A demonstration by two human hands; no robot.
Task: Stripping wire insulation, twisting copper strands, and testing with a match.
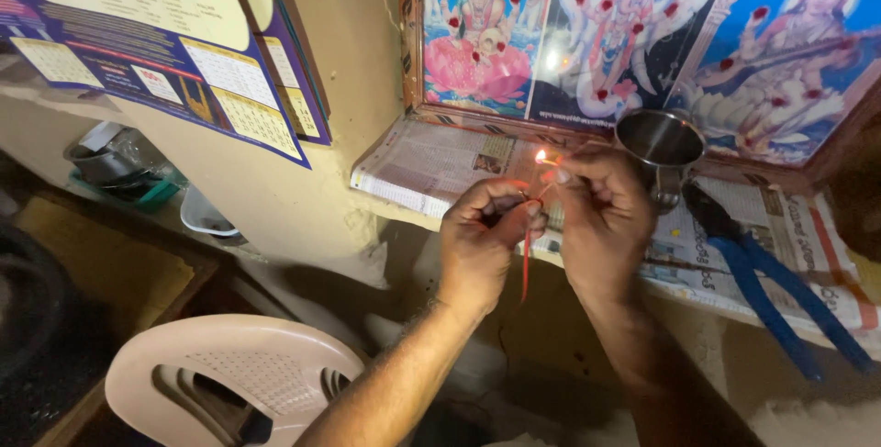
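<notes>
Both hands meet in front of a shelf (431, 192) edge covered with newspaper (431, 167). The left hand (482, 240) is curled narrow, thumb and fingers pinched on a thin red strand (526, 268) that hangs straight down from its grip into the open gap below the shelf. The right hand (601, 217) is also closed tight, pinching a small lit stick (548, 161); the flame (540, 155) burns at its tip, just above and between the two hands, over the front part of the newspaper. The two hands are nearly touching at the fingertips.

Just beside the right hand, toward the wall, a steel cup (661, 142) stands upright on the newspaper. Blue-handled pliers (762, 273) lie to the right, their handles running out past the shelf's front edge. Framed pictures (633, 34) lean on the wall behind the shelf, close behind the flame. A wall calendar (165, 61) hangs to the left, well apart from the hands.

Below the shelf edge the space is open under both forearms. A pale plastic chair (239, 378) sits low at the left, under the left forearm but apart from it. A white bowl (206, 216) rests on a lower ledge further left.
</notes>
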